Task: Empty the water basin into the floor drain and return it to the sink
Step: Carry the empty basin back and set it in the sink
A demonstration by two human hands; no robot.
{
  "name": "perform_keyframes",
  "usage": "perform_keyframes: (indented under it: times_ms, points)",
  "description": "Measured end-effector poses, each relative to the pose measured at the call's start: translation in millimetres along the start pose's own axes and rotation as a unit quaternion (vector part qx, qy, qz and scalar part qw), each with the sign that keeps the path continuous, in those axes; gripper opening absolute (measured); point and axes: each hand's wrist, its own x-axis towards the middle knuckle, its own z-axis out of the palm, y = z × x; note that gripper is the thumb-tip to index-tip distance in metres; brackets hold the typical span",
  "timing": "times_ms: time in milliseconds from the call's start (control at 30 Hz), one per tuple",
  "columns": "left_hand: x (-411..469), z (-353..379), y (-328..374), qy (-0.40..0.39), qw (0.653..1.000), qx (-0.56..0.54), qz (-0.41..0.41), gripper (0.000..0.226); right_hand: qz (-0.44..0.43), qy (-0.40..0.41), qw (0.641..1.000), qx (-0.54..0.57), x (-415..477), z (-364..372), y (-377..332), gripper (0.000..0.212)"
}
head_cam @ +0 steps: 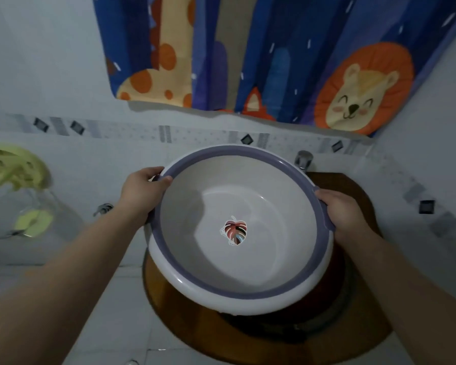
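A round white water basin (248, 270) with a purple rim and a leaf sticker on its bottom sits tilted over the brown sink (184, 322). My left hand (140, 191) grips the rim on the left side. On the right side my right hand (342, 214) grips the rim. The inside of the basin looks empty; I see no water in it. The floor drain is not in view.
A chrome tap (304, 159) stands on the tiled wall behind the basin. A blue animal-print curtain (261, 56) hangs above. A green-lidded clear container (24, 191) is at the left. A small chrome fitting (103, 208) sticks out of the wall by my left forearm.
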Motion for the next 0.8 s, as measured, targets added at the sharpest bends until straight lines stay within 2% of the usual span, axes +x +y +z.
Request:
perform_keyframes:
  times_ms: [100,467,800]
  points:
    - [-9.6,29.8,-2.4,-0.003,1.000,0.011,-0.010,0.033,0.038,-0.010,0.999,-0.009,12.3,-27.9,12.6,0.026]
    - [-19.0,58.0,-32.5,-0.017,0.994,0.096,-0.046,0.038,0.098,-0.019,0.994,-0.042,16.4,-41.2,45.5,0.016]
    - [-5.7,67.2,-55.2,-0.048,0.984,0.147,-0.084,0.042,0.167,-0.018,0.981,-0.101,21.9,-38.7,82.7,0.042]
